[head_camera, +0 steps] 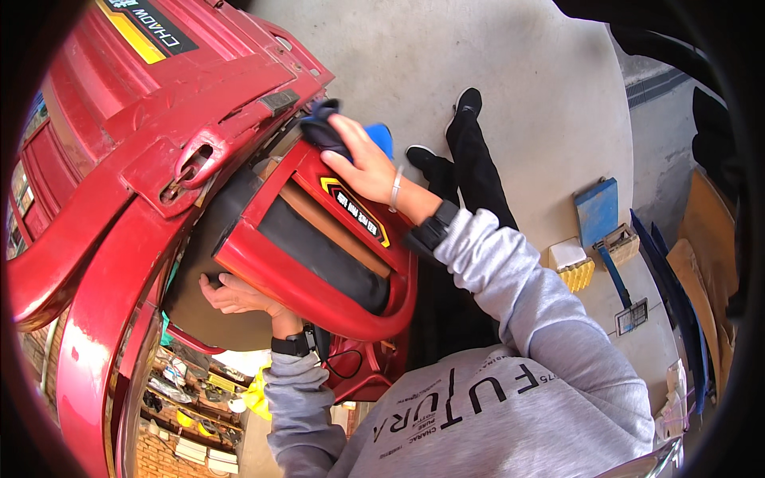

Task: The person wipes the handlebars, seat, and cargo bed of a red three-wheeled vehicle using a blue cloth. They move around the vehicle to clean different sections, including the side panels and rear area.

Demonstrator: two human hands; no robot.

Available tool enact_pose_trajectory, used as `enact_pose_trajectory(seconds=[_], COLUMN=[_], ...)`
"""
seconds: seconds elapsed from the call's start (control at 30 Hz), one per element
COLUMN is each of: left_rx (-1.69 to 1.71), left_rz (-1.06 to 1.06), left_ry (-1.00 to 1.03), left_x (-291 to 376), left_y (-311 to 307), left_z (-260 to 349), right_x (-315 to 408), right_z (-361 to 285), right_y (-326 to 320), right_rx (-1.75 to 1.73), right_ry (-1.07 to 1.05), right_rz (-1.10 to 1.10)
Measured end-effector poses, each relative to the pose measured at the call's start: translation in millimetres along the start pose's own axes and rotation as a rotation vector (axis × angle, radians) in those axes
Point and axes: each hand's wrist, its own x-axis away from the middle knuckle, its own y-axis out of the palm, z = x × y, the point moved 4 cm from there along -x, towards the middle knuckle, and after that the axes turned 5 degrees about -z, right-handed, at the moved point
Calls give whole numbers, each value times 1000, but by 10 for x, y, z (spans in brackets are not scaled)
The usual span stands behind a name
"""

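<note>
My right hand [364, 158] presses a dark blue cloth [326, 131] against the upper end of a red frame [311, 293] on a red cargo vehicle. A brighter blue part [380, 138] shows beyond the fingers. The frame surrounds a black padded roll [323, 257] and bears a yellow-edged sticker [355, 212] with writing. Below the frame is my left hand [245, 296], palm up with fingers loosely bent and apart, nothing visible in it. It lies over a dark brown seat-like surface [209, 239]; whether it touches the frame is unclear.
Left of the frame rises the red cargo-bed side [155, 113] with a metal latch [194, 164]. Black shoes [466, 104] stand on the concrete floor [538, 89]. At right are a blue box [596, 209], a yellow block [577, 275] and leaning cardboard [705, 227]. Loaded shelves [194, 394] appear lower left.
</note>
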Motion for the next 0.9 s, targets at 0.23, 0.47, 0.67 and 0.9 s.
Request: enact_pose_trajectory(seconds=[0.23,0.47,0.67,0.9], left_rx=[29,-27,-64,-118], left_rz=[4,-11,-21,20], left_ry=[26,56,128,108], left_x=[17,-8,29,-4], left_y=[-14,-80,-137,-33], left_z=[3,69,113,-30], right_x=[1707,881,-37,-718], right_z=[286,-329,-970,-892], right_y=[-405,-543,-5,74], right_rx=[-101,-21,85,391], right_ry=[492,23,-260,35], right_rz=[-242,-127,-230,-509])
